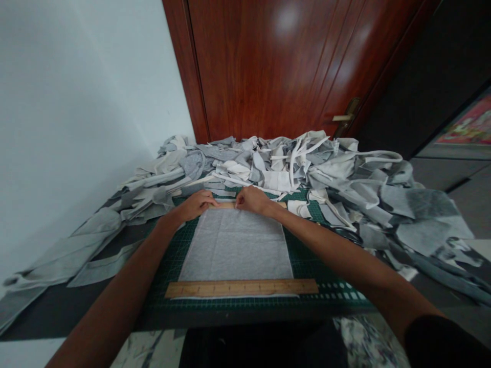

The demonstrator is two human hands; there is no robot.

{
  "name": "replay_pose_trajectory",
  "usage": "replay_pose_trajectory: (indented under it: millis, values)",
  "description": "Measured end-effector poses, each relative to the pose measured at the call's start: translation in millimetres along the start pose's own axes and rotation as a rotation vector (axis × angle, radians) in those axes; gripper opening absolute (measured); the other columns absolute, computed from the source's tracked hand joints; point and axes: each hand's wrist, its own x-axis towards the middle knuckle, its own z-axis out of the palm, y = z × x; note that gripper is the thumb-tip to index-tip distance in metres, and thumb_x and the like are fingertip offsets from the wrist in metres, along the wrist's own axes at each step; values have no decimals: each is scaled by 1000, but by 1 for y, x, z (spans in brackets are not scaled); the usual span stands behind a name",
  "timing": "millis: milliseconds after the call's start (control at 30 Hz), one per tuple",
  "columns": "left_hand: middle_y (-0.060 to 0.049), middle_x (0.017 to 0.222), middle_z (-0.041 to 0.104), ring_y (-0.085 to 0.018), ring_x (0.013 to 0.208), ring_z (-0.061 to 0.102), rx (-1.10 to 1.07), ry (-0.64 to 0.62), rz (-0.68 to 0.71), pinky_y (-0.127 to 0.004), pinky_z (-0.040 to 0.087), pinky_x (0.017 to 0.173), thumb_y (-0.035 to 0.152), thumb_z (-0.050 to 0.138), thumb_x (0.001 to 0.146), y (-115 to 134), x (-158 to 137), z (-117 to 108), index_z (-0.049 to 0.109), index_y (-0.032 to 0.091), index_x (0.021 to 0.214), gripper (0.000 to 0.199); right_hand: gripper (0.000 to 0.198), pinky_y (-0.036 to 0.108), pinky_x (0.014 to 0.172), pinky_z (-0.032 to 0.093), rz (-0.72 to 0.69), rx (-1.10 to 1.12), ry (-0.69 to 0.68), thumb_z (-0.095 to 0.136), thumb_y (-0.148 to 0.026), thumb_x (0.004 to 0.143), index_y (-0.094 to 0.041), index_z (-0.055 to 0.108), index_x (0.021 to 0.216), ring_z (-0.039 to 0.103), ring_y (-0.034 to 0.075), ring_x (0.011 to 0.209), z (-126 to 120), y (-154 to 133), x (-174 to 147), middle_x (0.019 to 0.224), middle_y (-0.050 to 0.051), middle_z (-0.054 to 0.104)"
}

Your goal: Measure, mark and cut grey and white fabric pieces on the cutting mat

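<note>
Pinching the far edge of the grey cloth [238, 250] with the right hand [251, 199], thumb and finger drawn together on the fabric. Reaching to the same edge, left of the cloth's middle, with the left hand [199, 203]; bunching fingertips at the far wooden strip [225, 205], but cannot tell whether clamped on wood, on fabric or on both.

Lying flat on the green cutting mat [307, 255], atop the dark bench [230, 318]: the cloth, faintly creased. Resting across the cloth's near edge and overhanging both sides: the near ruler [245, 289], with a thin pale band of fabric showing along its near side. Piled beyond the cloth and spilling down left and right: a heap of scraps [276, 163]. Sitting to the cloth's right: a dark looped object [347, 235], perhaps scissors.

Could skew the far edge by pulling harder with one hand than the other. Might knock the far strip crooked with a stray fingertip, spoiling any straight line there. Could also drag the near ruler askew by tugging the cloth away, for lack of a hand at that end. Might trap a loose scrap under the far edge, given the heap so close beyond.
</note>
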Motion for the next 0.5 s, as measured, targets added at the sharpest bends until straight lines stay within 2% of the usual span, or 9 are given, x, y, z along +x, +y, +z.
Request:
replay_pose_trajectory:
  millis: [500]
  values:
    - [-7, 89, 63, -19, 87, 59, -34, 24, 0, -29, 47, 86, 13, 45, 93, -5, -1, 2, 80, 18, 101, 36, 17, 22, 77, 52, 23, -39, -6, 73, -21, 91, -19, 86, 102, 76, 20, 93, -10, 18, -18, 100, 7, 83]
